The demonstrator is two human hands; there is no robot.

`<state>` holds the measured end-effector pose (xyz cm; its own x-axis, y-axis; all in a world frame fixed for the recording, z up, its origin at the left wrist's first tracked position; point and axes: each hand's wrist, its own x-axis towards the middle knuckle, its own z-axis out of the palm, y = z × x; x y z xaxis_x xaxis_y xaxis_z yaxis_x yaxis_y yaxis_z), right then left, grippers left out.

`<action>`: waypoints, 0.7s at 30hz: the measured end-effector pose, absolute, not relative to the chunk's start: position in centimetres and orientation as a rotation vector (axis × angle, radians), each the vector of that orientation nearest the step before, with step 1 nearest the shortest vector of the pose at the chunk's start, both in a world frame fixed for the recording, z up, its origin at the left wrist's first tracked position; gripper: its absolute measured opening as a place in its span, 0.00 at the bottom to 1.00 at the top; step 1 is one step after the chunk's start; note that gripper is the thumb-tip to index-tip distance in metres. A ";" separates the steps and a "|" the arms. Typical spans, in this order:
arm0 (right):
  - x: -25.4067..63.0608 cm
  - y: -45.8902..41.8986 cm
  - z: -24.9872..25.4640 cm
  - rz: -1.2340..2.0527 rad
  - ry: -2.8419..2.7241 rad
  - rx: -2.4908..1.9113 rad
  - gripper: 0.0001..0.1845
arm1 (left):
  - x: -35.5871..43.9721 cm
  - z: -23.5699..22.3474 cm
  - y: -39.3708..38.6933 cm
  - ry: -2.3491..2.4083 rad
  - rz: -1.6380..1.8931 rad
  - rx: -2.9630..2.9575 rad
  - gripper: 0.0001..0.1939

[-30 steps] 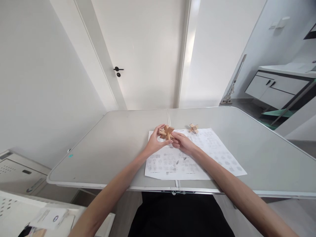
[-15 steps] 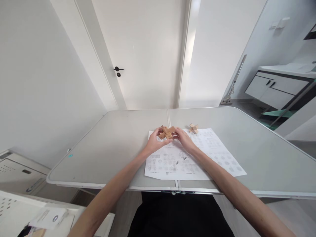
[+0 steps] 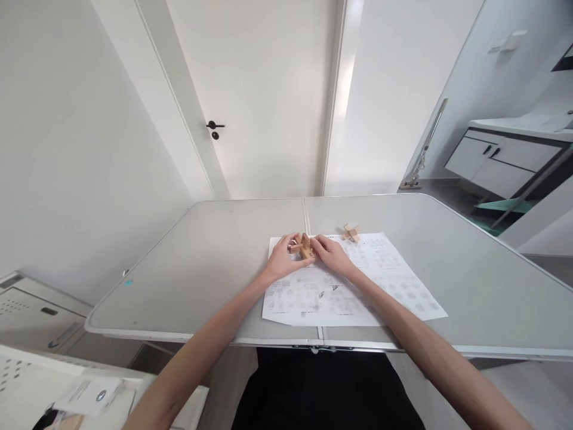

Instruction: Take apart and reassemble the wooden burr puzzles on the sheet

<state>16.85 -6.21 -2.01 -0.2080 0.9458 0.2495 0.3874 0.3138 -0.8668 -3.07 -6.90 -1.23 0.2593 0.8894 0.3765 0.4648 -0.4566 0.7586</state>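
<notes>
Between my two hands is a wooden burr puzzle (image 3: 306, 249), made of brown notched blocks, with a dark mark on one face. My left hand (image 3: 283, 258) curls round its left side, thumb along the near face. My right hand (image 3: 329, 251) pinches the right side, and its fingers hide part of the wood. Under both hands lies a printed instruction sheet (image 3: 322, 295) covered with small diagrams. A second, paler wooden cross-shaped puzzle (image 3: 351, 233) rests at the sheet's far edge, just beyond my right hand.
The grey folding table (image 3: 179, 269) has a metal rim and a centre seam. A white door (image 3: 268, 89) stands behind it. At the lower left is a white perforated cabinet (image 3: 27, 376) with papers on top. A white vanity (image 3: 501, 155) is at the far right.
The puzzle in my hands has been turned, so its blocks point differently and less of its right side shows. My right hand has closed further over it. The paler puzzle has stayed put.
</notes>
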 end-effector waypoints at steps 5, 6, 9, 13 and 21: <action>17.0 -6.0 -2.2 0.896 -1.757 -1.222 0.23 | -3.0 -1.4 -6.9 1.211 1.102 1.990 0.42; 17.0 -6.0 -2.2 0.897 -1.758 -1.221 0.23 | -3.0 -1.4 -6.9 1.213 1.095 1.990 0.41; 17.0 -6.0 -2.3 0.899 -1.755 -1.211 0.23 | -3.1 -1.4 -6.9 1.222 1.071 1.991 0.41; 17.0 -5.9 -2.4 0.891 -1.756 -1.231 0.23 | -3.2 -1.7 -6.8 1.209 1.055 1.998 0.40; 17.0 -5.8 -2.6 0.841 -1.816 -1.272 0.21 | -3.5 -2.4 -6.5 1.188 0.981 2.072 0.37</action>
<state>16.97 -5.77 -2.63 -0.2239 0.9524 0.2066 0.4585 0.2901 -0.8400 -3.50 -6.48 -2.37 0.3422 0.8839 0.3189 0.4806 -0.4563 0.7489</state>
